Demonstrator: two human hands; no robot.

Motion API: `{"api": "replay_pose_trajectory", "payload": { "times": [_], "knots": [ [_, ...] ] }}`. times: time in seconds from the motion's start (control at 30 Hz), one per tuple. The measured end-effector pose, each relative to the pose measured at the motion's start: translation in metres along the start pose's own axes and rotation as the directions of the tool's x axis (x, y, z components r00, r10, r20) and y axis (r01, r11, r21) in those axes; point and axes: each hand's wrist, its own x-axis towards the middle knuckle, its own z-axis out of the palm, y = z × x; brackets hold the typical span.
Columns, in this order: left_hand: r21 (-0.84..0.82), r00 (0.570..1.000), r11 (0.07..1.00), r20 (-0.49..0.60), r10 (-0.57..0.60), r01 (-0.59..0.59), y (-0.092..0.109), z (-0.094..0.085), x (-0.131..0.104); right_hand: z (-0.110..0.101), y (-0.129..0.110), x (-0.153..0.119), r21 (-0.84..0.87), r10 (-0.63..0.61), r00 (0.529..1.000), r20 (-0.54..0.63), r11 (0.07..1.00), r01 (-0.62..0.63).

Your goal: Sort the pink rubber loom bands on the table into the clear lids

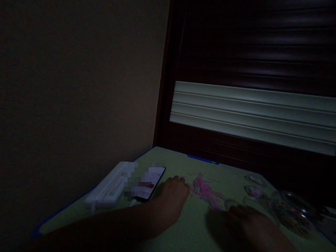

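Observation:
A loose pile of small pink pieces point(204, 190), thin like little rubber bands, is spread over the pale green tabletop point(189, 227). My left hand point(174, 196) rests just left of the pile, fingers curled down and closed; whatever they may hold is hidden. On the pile's near right side is my right hand point(246, 224), dark and slightly blurred, its fingertips out of sight. A faint clear round rim point(232, 203) shows right behind that hand.
A smartphone point(149, 183) with its screen lit lies left of my left hand, beside a long white case point(111, 187). At right stand a clear jar point(295, 213) of colourful rings and small clear containers point(254, 191). A wall point(78, 87) borders the table's left side.

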Motion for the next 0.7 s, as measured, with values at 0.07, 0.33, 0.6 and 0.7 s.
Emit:
{"api": "replay_pose_trajectory", "payload": {
  "times": [0.07, 0.33, 0.6, 0.7],
  "knots": [
    [0.007, 1.0, 1.0, 0.002, 0.005, -0.005, -0.001, 0.002, 0.001, -0.001, 0.0, 0.0, -0.004, 0.005, 1.0, 0.004, 1.0, -0.005],
    [0.042, 1.0, 0.999, -0.004, 0.007, -0.007, -0.005, 0.006, 0.005, -0.003, 0.0, 0.0, 0.01, 0.002, 1.0, -0.03, 1.0, -0.002],
    [0.041, 1.0, 0.999, -0.009, -0.001, 0.001, -0.002, 0.001, 0.003, 0.01, -0.001, -0.002, 0.025, 0.009, 0.996, -0.083, 1.0, -0.007],
    [0.039, 1.0, 0.999, -0.016, 0.0, 0.001, -0.002, 0.001, 0.004, 0.011, -0.001, -0.001, 0.022, 0.002, 0.997, -0.08, 1.0, 0.0]
  ]
}}
